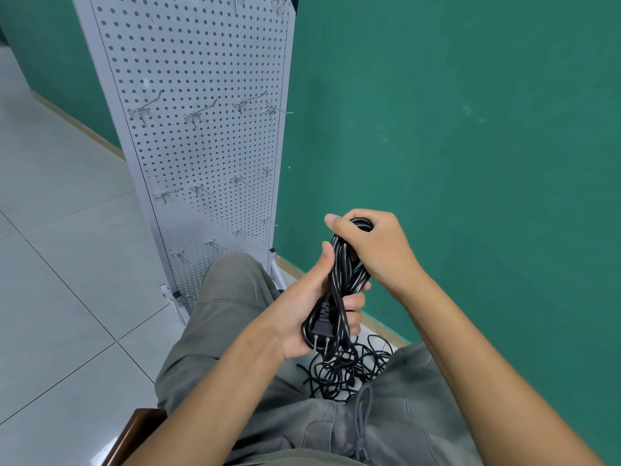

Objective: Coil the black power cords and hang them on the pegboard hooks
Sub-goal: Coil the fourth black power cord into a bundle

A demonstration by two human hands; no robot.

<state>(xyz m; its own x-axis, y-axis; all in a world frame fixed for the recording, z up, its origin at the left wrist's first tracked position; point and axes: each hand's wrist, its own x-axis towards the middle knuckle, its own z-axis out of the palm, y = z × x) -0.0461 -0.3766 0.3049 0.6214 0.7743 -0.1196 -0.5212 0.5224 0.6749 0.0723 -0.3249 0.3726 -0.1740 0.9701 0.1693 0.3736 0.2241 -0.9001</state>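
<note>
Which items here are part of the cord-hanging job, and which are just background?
Job: coiled cord gripped by left hand and right hand; loose cords on floor; pegboard; hooks.
Background: green wall; chair edge.

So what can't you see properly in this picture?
- Coiled cord, head view: its middle and top loop are hidden by the left hand and right hand.
- Cord pile: partly hidden behind the legs.
- Pegboard: top cut off by the frame edge.

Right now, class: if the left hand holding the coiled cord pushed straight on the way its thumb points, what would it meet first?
Probably the right hand, gripping the top of the same coiled cord just above the left hand; depth is hard to judge.
</note>
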